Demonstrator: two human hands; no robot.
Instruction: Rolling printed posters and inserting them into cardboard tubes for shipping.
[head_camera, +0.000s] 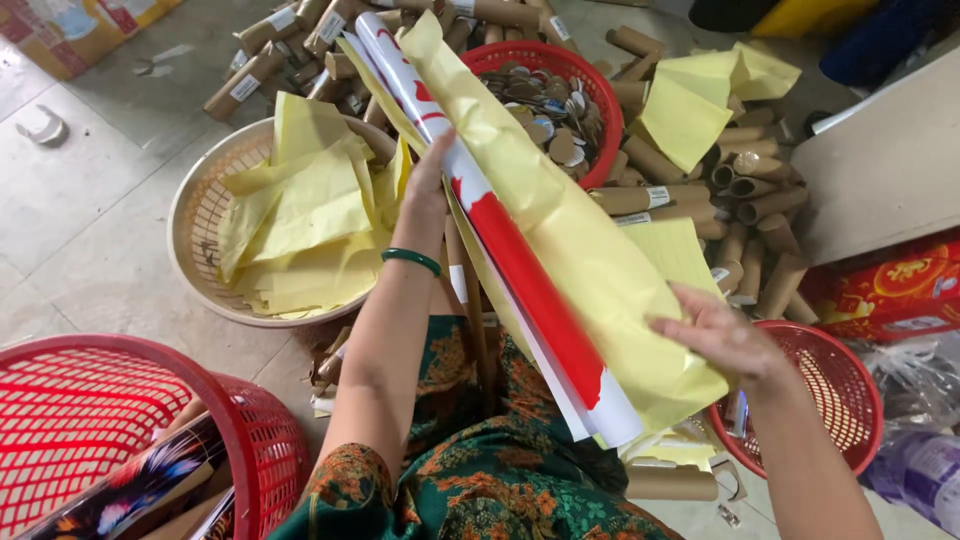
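The left hand (428, 185) and right hand (722, 335) grasp a rolled poster (520, 270) (in yellow paper (590, 260)). It seems light and easily creased, so holding both ends is best.

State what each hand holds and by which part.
Both hold one rolled red-and-white sheet wrapped in yellow paper. The left hand grips it partway along the upper stretch; the right hand presses the paper near the lower end.
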